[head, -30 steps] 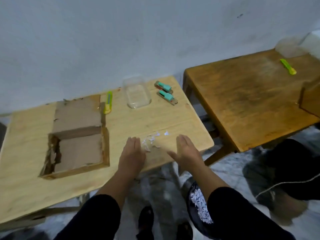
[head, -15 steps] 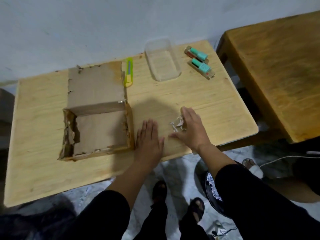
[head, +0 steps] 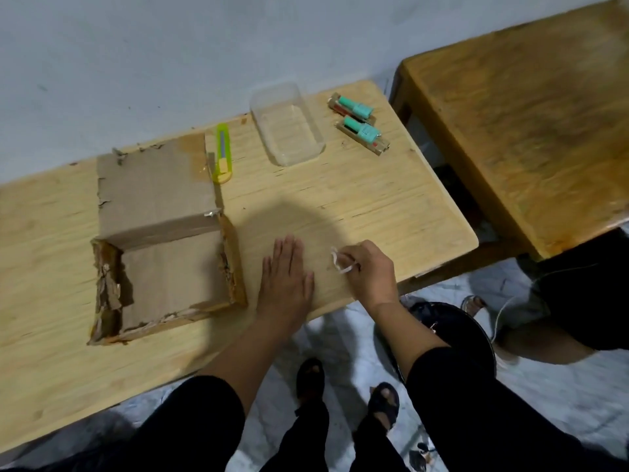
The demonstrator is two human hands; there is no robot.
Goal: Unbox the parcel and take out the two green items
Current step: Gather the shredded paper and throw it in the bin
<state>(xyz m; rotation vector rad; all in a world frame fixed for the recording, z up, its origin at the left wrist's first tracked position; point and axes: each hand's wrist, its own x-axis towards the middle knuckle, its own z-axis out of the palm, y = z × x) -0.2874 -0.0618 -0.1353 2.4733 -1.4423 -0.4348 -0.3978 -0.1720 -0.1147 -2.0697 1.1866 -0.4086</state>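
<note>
Light wooden desk (head: 374, 212) against a pale wall. Cardboard box (head: 166, 240) sits at 9 o'clock of the desk centre, opened, lid flap folded back flat toward the wall, torn edges along its left and near walls; interior shows bare cardboard.

Two green items (head: 357, 122) lie out of the box at 1 o'clock, near the far right corner, side by side and just apart. Each is a green cylinder on a clear backing. Long axes run parallel, roughly 10 o'clock to 4 o'clock. Which end counts as the front: cannot tell.

Clear plastic tray (head: 287, 126) at 12 o'clock, just left of the green items, long axis about 11 to 5. Yellow-green box cutter (head: 223, 153) lies beside the box flap's right edge, long axis nearly 12 to 6.

Left hand (head: 287, 274) lies flat on the desk just right of the box, fingers straight and together, pointing to 12 o'clock, holding nothing. Right hand (head: 369, 267) at 3 o'clock of the left hand, near the desk's front edge; its fingers (head: 350, 255) are curled, pinching white scraps (head: 340, 264).

Darker wooden table (head: 527, 131) stands at 3 o'clock, apart from the desk.
</note>
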